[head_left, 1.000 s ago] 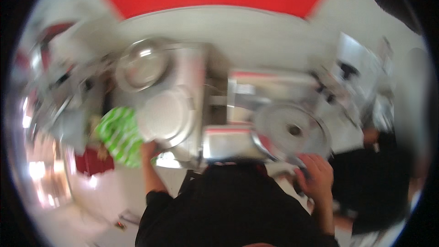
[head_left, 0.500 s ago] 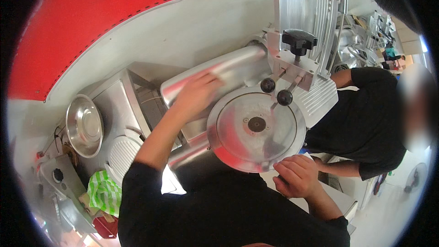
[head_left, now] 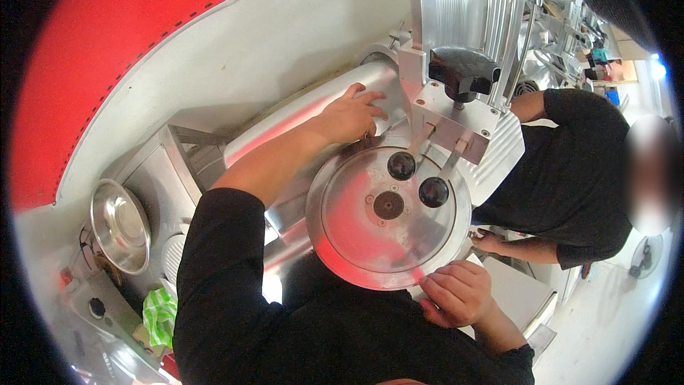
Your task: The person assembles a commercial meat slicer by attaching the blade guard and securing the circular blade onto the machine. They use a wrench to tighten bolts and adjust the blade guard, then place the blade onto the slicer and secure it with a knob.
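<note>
Both hands on a meat slicer's blade disc.
Left hand flat on housing; right hand curled at the rim — slipping could cut fingers.

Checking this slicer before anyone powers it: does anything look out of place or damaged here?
Nothing looks damaged or spilled. The left hand rests on the slicer's metal housing behind the round blade, the right hand at the blade's near rim. A second person stands close on the right.

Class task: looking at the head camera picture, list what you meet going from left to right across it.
Steel bowl → green bag → left hand → round blade disc → right hand → co-worker in black shirt.
</note>
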The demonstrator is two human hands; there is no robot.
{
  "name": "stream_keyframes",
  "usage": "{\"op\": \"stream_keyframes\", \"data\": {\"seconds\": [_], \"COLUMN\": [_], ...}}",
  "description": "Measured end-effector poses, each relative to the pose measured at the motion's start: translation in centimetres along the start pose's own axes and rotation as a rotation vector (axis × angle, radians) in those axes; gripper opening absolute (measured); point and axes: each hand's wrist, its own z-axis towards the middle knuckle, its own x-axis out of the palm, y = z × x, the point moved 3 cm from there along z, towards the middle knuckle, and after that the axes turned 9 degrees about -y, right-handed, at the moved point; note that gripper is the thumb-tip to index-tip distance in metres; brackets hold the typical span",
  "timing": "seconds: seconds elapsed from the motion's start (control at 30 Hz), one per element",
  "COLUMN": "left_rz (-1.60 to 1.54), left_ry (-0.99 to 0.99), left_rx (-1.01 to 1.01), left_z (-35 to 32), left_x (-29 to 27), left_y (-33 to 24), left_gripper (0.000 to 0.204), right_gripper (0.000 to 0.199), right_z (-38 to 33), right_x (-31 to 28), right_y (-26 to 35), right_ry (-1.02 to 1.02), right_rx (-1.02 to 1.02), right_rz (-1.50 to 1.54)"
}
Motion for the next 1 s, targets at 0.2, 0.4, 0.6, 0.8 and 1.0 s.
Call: {"op": "stream_keyframes", "data": {"seconds": [0.2, 0.4, 0.6, 0.8, 1.0], "left_rz": [-0.020, 0.050, -0.006, 0.032, 0.102], "left_ry": [0.010, 0.025, 0.007, -0.064, -0.235], "left_rx": [-0.014, 0.000, 0.031, 0.083, 0.057], "left_z": [0.3, 0.3, -0.1, -0.3, -0.4], "left_x": [0.3, 0.3, 0.3, 1.3, 2.0], "left_y": [-0.1, -0.1, 0.3, 0.7, 0.9], "left_gripper": [0.020, 0.021, 0.018, 0.021, 0.019], "right_gripper": [0.028, 0.027, 0.028, 0.028, 0.026], "right_z": [0.3, 0.3, 0.8, 1.5, 2.1], "right_x": [0.0, 0.2, 0.5, 0.9, 1.2], "right_y": [-0.1, -0.1, -0.3, -0.3, -0.5], "right_ry": [0.027, 0.041, 0.089, 0.141, 0.195], "right_rx": [0.010, 0.031, 0.044, 0.086, 0.133], "right_rz": [0.006, -0.001, -0.014, -0.004, 0.001]}}
